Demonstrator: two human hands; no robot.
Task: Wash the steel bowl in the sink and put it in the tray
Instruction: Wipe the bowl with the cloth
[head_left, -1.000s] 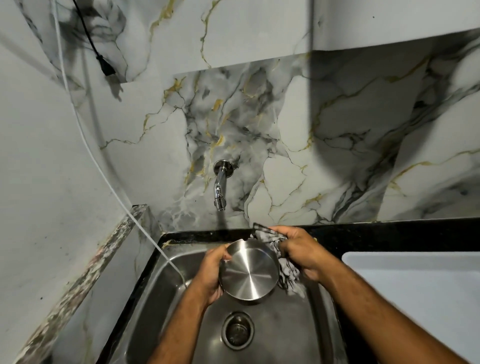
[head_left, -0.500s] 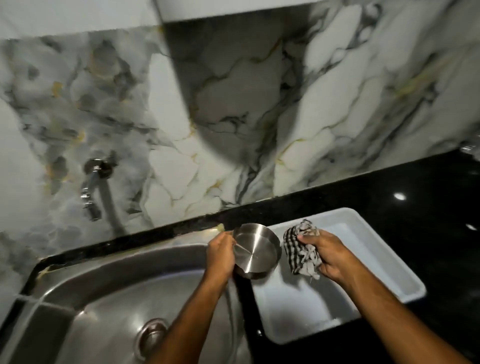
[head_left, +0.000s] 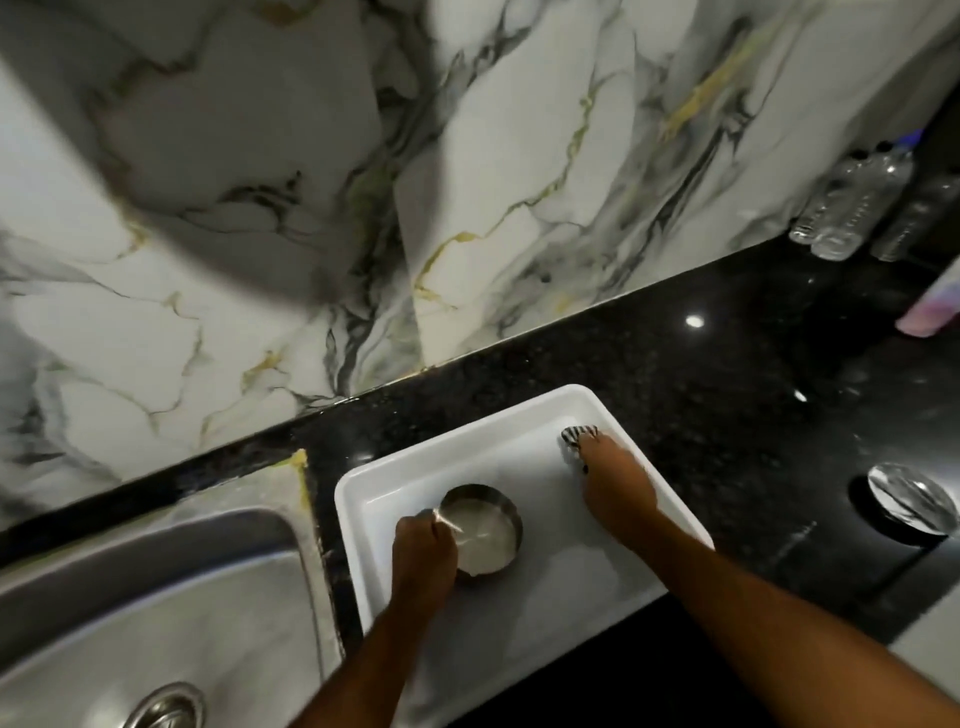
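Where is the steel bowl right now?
In the head view, the steel bowl sits in the near-left part of the white tray, right of the sink, with the left hand gripping its rim.

Left hand (head_left: 423, 553) fisted with fingers curled in a pinch, right hand (head_left: 615, 480) palm down, both forearms extended forward

counter (head_left: 675, 374): black, speckled, glossy | tray (head_left: 467, 415): white, at front edge, just right of sink (head_left: 156, 597) | bottles (head_left: 852, 208): clear, back right by wall | steel lid (head_left: 911, 499): right side | pink-white container (head_left: 930, 306): far right, blurred
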